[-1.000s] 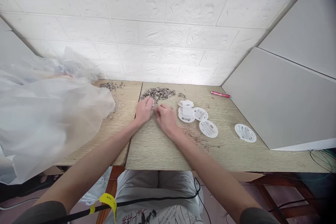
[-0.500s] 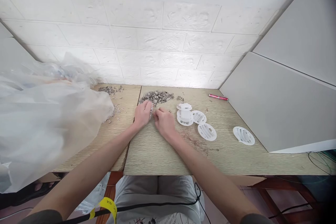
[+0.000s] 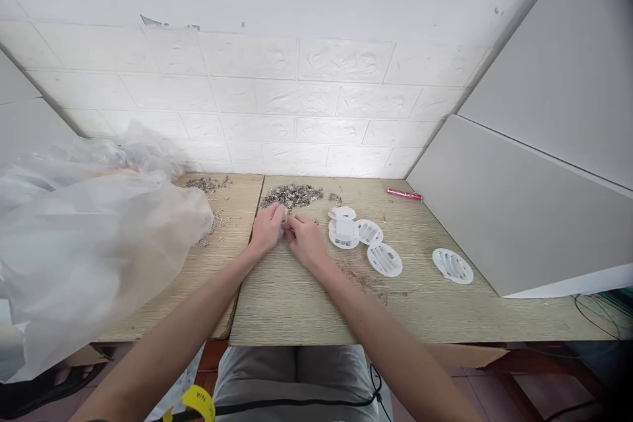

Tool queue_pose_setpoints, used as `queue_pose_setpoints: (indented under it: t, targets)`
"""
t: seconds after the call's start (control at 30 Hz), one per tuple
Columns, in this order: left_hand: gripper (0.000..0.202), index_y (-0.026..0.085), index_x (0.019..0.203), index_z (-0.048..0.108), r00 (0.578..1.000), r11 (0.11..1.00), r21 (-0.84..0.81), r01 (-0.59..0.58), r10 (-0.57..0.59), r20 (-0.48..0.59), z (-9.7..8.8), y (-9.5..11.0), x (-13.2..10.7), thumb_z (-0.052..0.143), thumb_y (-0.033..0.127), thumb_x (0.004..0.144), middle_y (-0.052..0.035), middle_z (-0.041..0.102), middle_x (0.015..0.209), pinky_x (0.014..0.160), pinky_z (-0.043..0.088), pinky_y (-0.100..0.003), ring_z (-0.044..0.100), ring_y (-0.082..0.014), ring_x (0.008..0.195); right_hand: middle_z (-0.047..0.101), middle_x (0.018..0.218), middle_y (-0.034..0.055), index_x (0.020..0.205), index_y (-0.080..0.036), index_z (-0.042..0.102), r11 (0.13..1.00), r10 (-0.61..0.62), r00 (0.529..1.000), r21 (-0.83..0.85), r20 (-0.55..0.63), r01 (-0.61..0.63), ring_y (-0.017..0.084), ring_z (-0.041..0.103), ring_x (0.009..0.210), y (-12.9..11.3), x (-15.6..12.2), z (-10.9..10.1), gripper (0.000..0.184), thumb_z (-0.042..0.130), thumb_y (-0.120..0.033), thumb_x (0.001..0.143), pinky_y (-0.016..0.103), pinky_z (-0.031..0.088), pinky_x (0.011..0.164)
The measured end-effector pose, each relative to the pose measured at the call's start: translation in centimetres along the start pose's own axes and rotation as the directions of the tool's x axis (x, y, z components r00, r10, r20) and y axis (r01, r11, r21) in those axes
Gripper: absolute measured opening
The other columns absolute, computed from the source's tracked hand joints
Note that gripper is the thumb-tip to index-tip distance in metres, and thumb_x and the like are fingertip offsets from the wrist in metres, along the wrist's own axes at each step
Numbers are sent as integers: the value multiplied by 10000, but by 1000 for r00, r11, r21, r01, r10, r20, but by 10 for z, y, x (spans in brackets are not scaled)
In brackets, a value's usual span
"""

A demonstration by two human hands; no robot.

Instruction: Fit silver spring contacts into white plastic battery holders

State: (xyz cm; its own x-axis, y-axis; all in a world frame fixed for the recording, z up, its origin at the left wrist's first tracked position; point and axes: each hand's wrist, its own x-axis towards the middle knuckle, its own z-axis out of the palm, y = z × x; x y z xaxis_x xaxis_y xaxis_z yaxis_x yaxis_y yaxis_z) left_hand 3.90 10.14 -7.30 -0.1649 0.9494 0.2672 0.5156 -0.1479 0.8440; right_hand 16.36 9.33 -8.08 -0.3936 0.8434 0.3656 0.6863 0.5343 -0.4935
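My left hand [image 3: 268, 229] is closed near the front of a heap of small metal pieces [image 3: 294, 195]. Between its thumb and fingers sits a white plastic disc, mostly hidden by the hand; its edge showed more plainly a moment ago. My right hand [image 3: 306, 241] meets it from the right, fingers pinched together at the disc; whatever they grip is too small and covered to make out. To the right of my right hand lie several white slotted plastic discs, among them a stacked disc [image 3: 343, 235] and a flat disc [image 3: 384, 260].
A large translucent plastic bag [image 3: 99, 237] covers the left of the table, with more metal pieces [image 3: 205, 184] beside it. A red pen [image 3: 404, 194] lies at the back right. Another white disc [image 3: 452, 266] lies near the grey panel [image 3: 534, 204]. A brick-patterned wall stands behind.
The camera has tilted up a little, so the scene sits lower in view. My hands have drawn closer together, the right fingers now touching the left ones, and less of the disc shows.
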Motion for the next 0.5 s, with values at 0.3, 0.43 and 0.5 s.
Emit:
queue_pose_setpoints:
  t: [0.3, 0.43, 0.5]
  targets:
    - [333, 193, 661, 542, 993, 982, -187, 11, 12, 120, -9, -11, 11, 377, 402, 861, -13, 579, 668, 625, 413, -285, 525, -166, 654, 682, 895, 25, 829, -184, 607, 976, 79, 996, 204, -44, -69, 150, 590, 780, 0, -4, -3, 103, 566, -91, 816, 244, 391, 674]
    - [354, 203, 621, 504, 993, 992, -127, -6, 21, 120, -11, -9, 11, 368, 422, 864, -14, 577, 643, 617, 424, -288, 530, -170, 644, 684, 858, 23, 844, -189, 611, 967, 90, 995, 243, -43, -77, 145, 595, 751, 0, -1, -3, 105, 558, -102, 818, 240, 401, 674]
    - [352, 203, 629, 513, 990, 993, -108, -43, 56, 127, -12, -8, 11, 370, 423, 864, -14, 587, 665, 626, 423, -287, 529, -169, 655, 682, 822, 22, 831, -186, 611, 965, 90, 995, 252, -46, -76, 142, 592, 726, 0, 1, -3, 93, 557, -112, 820, 238, 402, 673]
